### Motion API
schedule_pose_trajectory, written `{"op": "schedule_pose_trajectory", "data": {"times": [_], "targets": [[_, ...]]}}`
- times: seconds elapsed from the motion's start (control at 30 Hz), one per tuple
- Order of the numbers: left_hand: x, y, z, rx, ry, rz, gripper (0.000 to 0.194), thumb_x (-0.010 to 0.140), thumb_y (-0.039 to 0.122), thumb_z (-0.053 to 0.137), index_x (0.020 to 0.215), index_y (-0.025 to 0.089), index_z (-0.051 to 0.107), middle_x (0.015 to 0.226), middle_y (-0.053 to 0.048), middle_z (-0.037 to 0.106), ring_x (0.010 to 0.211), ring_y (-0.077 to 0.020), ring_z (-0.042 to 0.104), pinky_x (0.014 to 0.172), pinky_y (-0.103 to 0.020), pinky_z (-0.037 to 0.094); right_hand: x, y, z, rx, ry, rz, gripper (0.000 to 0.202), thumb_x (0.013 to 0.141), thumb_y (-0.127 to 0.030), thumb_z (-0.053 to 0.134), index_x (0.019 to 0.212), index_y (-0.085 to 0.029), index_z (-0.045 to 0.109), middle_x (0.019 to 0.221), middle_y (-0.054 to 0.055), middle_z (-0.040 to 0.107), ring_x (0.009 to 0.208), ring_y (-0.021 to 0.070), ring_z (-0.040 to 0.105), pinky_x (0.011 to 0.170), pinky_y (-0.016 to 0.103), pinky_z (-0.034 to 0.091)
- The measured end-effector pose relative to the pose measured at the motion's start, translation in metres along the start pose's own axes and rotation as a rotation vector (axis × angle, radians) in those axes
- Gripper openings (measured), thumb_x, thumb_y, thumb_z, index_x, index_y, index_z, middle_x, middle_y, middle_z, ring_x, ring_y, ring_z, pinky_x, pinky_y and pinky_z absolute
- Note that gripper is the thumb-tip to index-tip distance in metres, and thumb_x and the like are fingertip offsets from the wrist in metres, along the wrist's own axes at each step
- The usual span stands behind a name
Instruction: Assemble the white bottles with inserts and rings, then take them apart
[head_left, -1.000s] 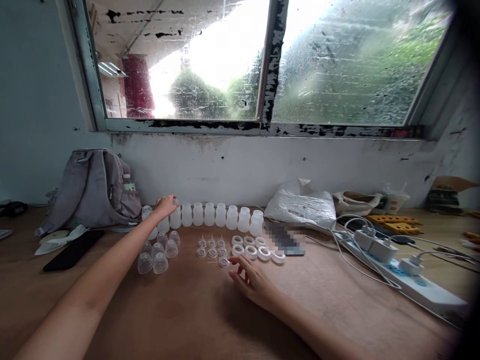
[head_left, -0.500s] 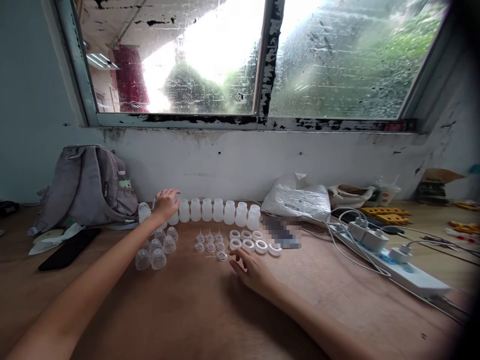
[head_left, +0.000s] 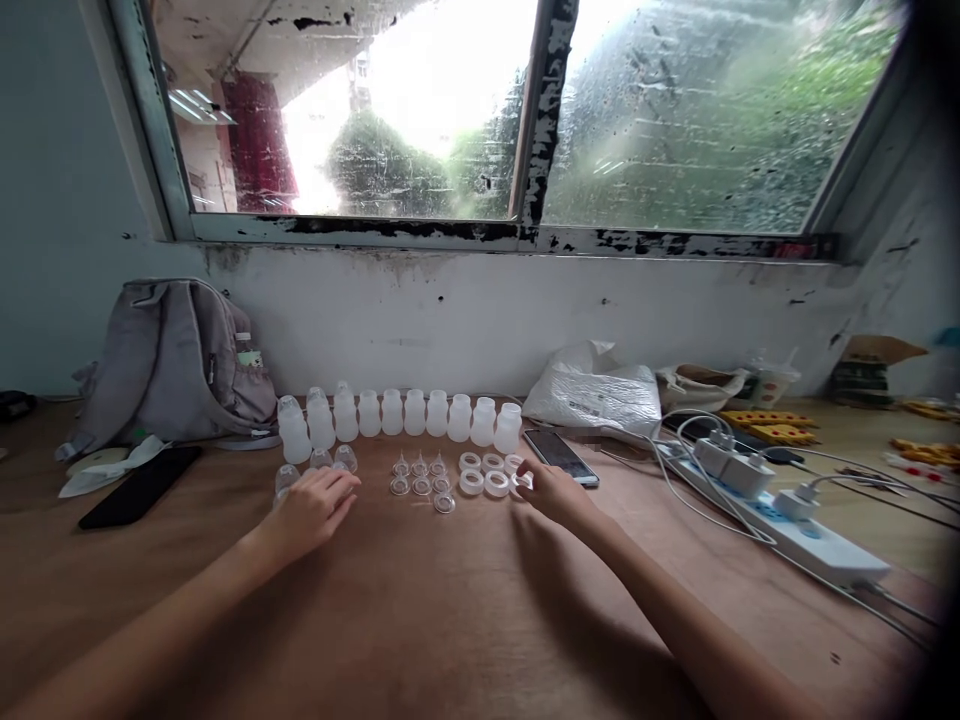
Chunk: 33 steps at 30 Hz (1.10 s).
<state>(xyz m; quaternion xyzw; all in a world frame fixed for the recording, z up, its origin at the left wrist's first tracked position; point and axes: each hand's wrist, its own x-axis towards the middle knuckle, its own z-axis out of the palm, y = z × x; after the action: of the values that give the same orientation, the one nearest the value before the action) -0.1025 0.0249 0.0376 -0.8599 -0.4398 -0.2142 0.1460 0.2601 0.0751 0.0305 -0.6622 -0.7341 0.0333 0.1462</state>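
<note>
My left hand lies palm down over the clear dome caps, fingers stretched out and slightly apart; it hides several of them. My right hand reaches the front row of white screw rings, with thumb and fingers bent around the ring at the right end of those visible. Between the hands sit clear silicone nipples in short rows. Behind them stands a curved row of frosted baby bottles; the three leftmost wear clear caps, the others have open tops.
A black phone and a grey backpack are at the left. Another phone lies beyond my right hand, near a silver padded bag. A white power strip with plugs and loose cables runs along the right.
My left hand has come back from the third bottle toward me, onto the caps; that bottle shows a cap. My right hand has moved right, from near the nipples to the rings.
</note>
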Motion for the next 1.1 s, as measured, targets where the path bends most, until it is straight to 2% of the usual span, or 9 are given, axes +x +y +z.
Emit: {"op": "schedule_pose_trajectory", "data": {"times": [0.23,0.43,0.53,0.67,0.77,0.87,1.0,1.1], "targets": [[-0.011,-0.03,-0.016,0.052,-0.018,-0.089,0.021,0.082,0.026,0.038,0.093,0.02,0.055,0.091,-0.005,0.061,0.084,-0.0188,0.055,0.076,-0.031,0.04,-0.003,-0.01,0.018,0.091,-0.002,-0.177,0.023,0.073,-0.025,0.051,0.095,-0.022,0.057,0.071,0.002,0.059,0.066,0.0161,0.054,0.058,0.024,0.034],[-0.019,-0.037,-0.015,0.102,-0.021,-0.098,0.032,0.072,0.048,0.05,0.09,0.023,0.058,0.091,-0.005,0.061,0.088,-0.023,0.052,0.077,-0.035,0.036,-0.006,-0.02,0.025,0.137,0.004,-0.222,0.015,0.072,-0.022,0.051,0.085,-0.02,0.058,0.069,0.002,0.058,0.063,0.0148,0.052,0.055,0.023,0.034],[-0.023,-0.04,-0.011,0.124,-0.017,-0.111,0.033,0.07,0.051,0.05,0.087,0.024,0.058,0.092,-0.006,0.061,0.09,-0.0239,0.051,0.076,-0.036,0.034,-0.01,-0.025,0.021,0.182,-0.04,-0.308,0.013,0.071,-0.022,0.054,0.081,-0.021,0.06,0.068,0.001,0.056,0.061,0.014,0.05,0.055,0.023,0.034],[-0.025,-0.037,-0.007,0.143,0.015,-0.126,0.029,0.072,0.046,0.051,0.088,0.024,0.058,0.094,-0.006,0.06,0.09,-0.0239,0.051,0.075,-0.037,0.033,-0.02,-0.035,0.013,0.305,-0.173,-0.463,0.013,0.067,-0.02,0.059,0.079,-0.023,0.063,0.073,0.0,0.054,0.061,0.0125,0.05,0.054,0.022,0.035],[-0.016,-0.022,-0.006,0.117,0.064,-0.097,0.027,0.075,0.04,0.05,0.096,0.023,0.056,0.097,-0.007,0.059,0.091,-0.0237,0.05,0.077,-0.037,0.033,-0.027,-0.043,0.01,0.39,-0.235,-0.529,0.013,0.067,-0.021,0.059,0.079,-0.024,0.064,0.078,0.001,0.055,0.061,0.0117,0.05,0.053,0.022,0.037],[0.004,0.006,0.003,0.004,0.041,-0.03,0.023,0.079,0.034,0.045,0.094,0.022,0.056,0.091,-0.006,0.06,0.087,-0.0214,0.051,0.076,-0.035,0.036,-0.031,-0.047,0.009,0.437,-0.246,-0.542,0.014,0.07,-0.026,0.058,0.083,-0.024,0.064,0.076,0.001,0.054,0.061,0.012,0.05,0.053,0.022,0.037],[0.04,0.048,0.034,-0.17,-0.06,0.004,0.021,0.08,0.033,0.044,0.092,0.021,0.056,0.089,-0.007,0.061,0.084,-0.0206,0.052,0.074,-0.034,0.038,-0.031,-0.048,0.012,0.471,-0.184,-0.473,0.028,0.074,-0.042,0.054,0.092,-0.022,0.058,0.07,0.0,0.052,0.059,0.0115,0.048,0.052,0.022,0.038],[0.065,0.07,0.06,-0.268,-0.136,-0.027,0.027,0.079,0.039,0.045,0.096,0.02,0.054,0.091,-0.009,0.06,0.085,-0.0214,0.054,0.074,-0.033,0.039,-0.031,-0.047,0.016,0.438,-0.162,-0.465,0.036,0.072,-0.046,0.055,0.098,-0.022,0.055,0.07,-0.001,0.051,0.058,0.0109,0.047,0.052,0.022,0.038]]}}
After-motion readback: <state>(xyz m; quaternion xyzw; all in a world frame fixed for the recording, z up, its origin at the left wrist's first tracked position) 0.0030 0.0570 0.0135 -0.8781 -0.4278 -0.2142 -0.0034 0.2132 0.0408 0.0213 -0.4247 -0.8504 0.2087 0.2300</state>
